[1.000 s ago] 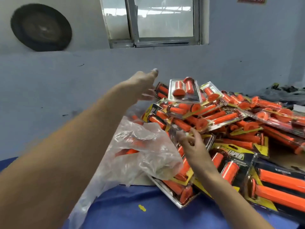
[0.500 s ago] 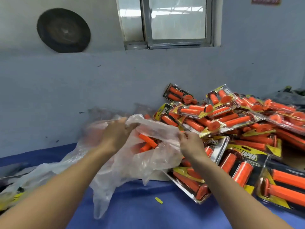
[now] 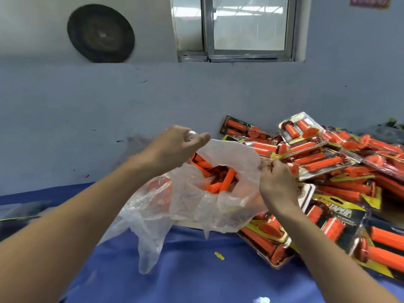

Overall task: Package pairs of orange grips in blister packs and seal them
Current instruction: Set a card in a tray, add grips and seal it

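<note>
Left hand (image 3: pixel 172 149) now higher, pinch-grip on plastic bag (image 3: pixel 185 204) rim; right hand (image 3: pixel 276 182) likewise, opposite rim.

It was a packing workshop: sealed blister packs (image 3: pixel 323 160) lay heaped just beyond the right hand (image 3: pixel 277 184) on a blue-covered table (image 3: pixel 196 281).

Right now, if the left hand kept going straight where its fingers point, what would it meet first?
Likely the pack at the left edge of the pile, against the wall. The left hand, holding the bag's rim, points right towards it. Depth is unclear; it might pass in front.
</note>
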Motion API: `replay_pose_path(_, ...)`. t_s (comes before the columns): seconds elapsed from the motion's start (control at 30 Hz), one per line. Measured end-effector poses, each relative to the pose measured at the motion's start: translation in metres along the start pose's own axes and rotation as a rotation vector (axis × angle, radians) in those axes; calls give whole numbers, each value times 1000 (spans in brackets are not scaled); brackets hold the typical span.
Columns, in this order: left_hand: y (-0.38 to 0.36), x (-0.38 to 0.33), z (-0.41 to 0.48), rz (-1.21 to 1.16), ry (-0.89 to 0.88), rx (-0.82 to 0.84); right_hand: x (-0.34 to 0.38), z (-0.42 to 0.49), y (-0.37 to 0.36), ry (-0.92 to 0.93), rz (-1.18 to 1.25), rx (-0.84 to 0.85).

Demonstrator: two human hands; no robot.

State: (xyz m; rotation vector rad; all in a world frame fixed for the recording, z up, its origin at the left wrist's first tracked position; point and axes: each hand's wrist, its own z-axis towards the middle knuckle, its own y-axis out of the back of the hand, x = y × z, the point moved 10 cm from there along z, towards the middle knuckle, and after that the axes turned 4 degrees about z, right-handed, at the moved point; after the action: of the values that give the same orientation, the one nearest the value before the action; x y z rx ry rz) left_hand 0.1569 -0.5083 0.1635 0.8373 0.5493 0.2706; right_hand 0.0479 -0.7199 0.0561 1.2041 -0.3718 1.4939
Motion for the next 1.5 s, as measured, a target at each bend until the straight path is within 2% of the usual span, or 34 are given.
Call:
replay_pose_path(0.1, -9, 7, -14, -98, 30, 67, 7, -42, 6, 75, 127, -195)
replay_pose_path(0.17, -16, 15, -24, -157, 55, 120, 34, -90, 17, 296, 213, -344)
replay_pose_path(0.2, -16, 19, -30, -156, 48, 127, 48, -112, 10, 423, 217, -317)
replay_pose_path(0.27, -16, 26, -43, -186, 40, 119, 67, -146, -29, 607, 109, -101)
replay_pose_path(0.3, -16, 31, -50, -221, 57, 116, 67, -154, -55, 623, 23, 31)
replay_pose_path(0.4, -18, 51, -70, -249, 102, 126, 44, -148, -119, 481, -203, 309)
replay_pose_path(0.53, -28, 82, -93, 87, 120, 234, 11, -131, -181, 484, -730, 519)
replay_pose_path(0.63, -43, 104, -103, 368, 155, 268, -19, -120, -197, 435, -977, 576)
replay_pose_path(0.7, -42, 103, -96, 380, 139, 186, -27, -118, -198, 460, -1041, 563)
replay_pose_path(0.87, 30, 111, -52, 37, 353, -186, -15, -117, -184, 605, -964, 571)
replay_pose_path(0.97, 65, 104, -34, -6, 350, -260, 4, -116, -159, 684, -867, 554)
replay_pose_path(1.13, 90, 78, -40, -15, 261, -349, 26, -151, -140, 896, -779, 690)
replay_pose_path(1.2, 76, 78, -56, 101, 213, -258, 20, -157, -135, 890, -826, 756)
replay_pose_path(1.37, 10, 92, -121, 17, 121, 336, 4, -181, -135, 835, -1005, 866)
replay_pose_path(1.43, 7, 104, -146, 23, 155, 436, 19, -198, -143, 800, -1000, 877)
replay_pose_path(1.5, 19, 121, -167, 30, 207, 446, 46, -225, -154, 779, -917, 920)
